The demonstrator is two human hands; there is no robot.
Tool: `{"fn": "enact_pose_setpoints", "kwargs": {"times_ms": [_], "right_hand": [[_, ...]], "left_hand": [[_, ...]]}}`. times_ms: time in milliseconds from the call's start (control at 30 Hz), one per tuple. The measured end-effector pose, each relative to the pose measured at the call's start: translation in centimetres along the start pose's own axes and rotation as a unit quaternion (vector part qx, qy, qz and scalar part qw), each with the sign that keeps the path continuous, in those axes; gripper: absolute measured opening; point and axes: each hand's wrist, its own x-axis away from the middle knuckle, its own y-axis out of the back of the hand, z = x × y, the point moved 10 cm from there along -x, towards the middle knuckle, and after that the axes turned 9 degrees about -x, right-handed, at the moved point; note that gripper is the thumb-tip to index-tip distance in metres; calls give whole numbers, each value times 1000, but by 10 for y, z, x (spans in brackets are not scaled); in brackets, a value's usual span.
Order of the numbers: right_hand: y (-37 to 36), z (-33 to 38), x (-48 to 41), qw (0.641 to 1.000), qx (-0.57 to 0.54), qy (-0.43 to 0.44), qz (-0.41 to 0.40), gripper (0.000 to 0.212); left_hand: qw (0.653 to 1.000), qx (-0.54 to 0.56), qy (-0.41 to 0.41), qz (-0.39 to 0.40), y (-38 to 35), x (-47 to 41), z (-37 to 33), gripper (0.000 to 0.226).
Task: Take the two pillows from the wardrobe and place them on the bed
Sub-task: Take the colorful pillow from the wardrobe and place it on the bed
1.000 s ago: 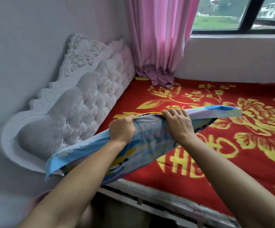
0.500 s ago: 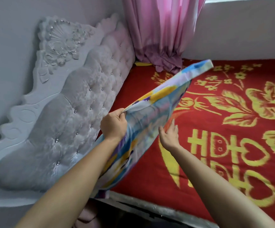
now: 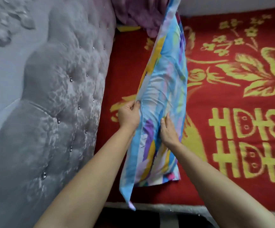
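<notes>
A long pillow (image 3: pixel 164 83) in a blue, yellow and purple patterned cover stands tilted on the red bed (image 3: pixel 232 99), its lower end resting near the front edge and its top leaning toward the curtain. My left hand (image 3: pixel 128 115) pinches the pillow's left edge at mid-height. Fingers together, my right hand (image 3: pixel 169 129) lies flat against the pillow's face. Only one pillow is in view.
A grey tufted headboard (image 3: pixel 56 96) runs along the left side of the bed. The hem of a pink curtain (image 3: pixel 138 15) bunches at the far corner. The red blanket carries yellow flowers and characters. The bed's front rail (image 3: pixel 166 209) lies just below the pillow.
The pillow has swung from flat across my hands to upright, and its lower end now rests on the bed. My right hand let go of the edge and now presses its face.
</notes>
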Motion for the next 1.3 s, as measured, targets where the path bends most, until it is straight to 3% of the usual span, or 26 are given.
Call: {"fn": "enact_pose_setpoints", "kwargs": {"times_ms": [67, 133, 200, 333, 467, 567, 633, 700, 767, 833, 1033, 1233, 1300], "right_hand": [[-44, -34, -12, 997, 34, -18, 64, 59], [-87, -64, -14, 989, 86, -9, 118, 64], [-115, -88, -15, 984, 129, 0, 120, 62], [-127, -103, -27, 983, 144, 23, 113, 43], [-98, -105, -48, 981, 177, 80, 14, 43], [-57, -116, -60, 972, 187, 67, -127, 58], [-28, -148, -67, 966, 164, -39, -197, 82], [-12, -188, -70, 962, 92, -162, -201, 106], [-16, -205, -71, 966, 18, -208, -155, 97], [-19, -191, -70, 972, 10, -160, -173, 80], [-2, -93, -51, 956, 7, 40, -289, 61], [33, 10, -53, 922, -45, 167, -347, 43], [40, 25, -55, 912, -61, 183, -363, 49]], "left_hand": [[994, -107, -6, -3, -9, -9, 41, 23], [975, -215, 2, -56, 1, -25, 75, 25], [963, -255, 48, -78, 16, -49, 118, 26], [941, -299, 155, 7, 35, -80, 221, 46], [912, -356, 177, 105, 26, -70, 302, 57], [906, -369, 202, 53, 32, -60, 327, 72], [906, -370, 205, 1, 34, -60, 328, 72], [906, -377, 188, -28, 31, -65, 323, 55], [900, -394, 168, -73, 34, -69, 309, 34], [898, -397, 142, -122, 41, -71, 291, 30], [911, -346, 70, -216, 63, -70, 226, 27], [913, -281, -16, -295, 95, -93, 133, 29], [914, -249, -55, -317, 102, -98, 109, 27]]}}
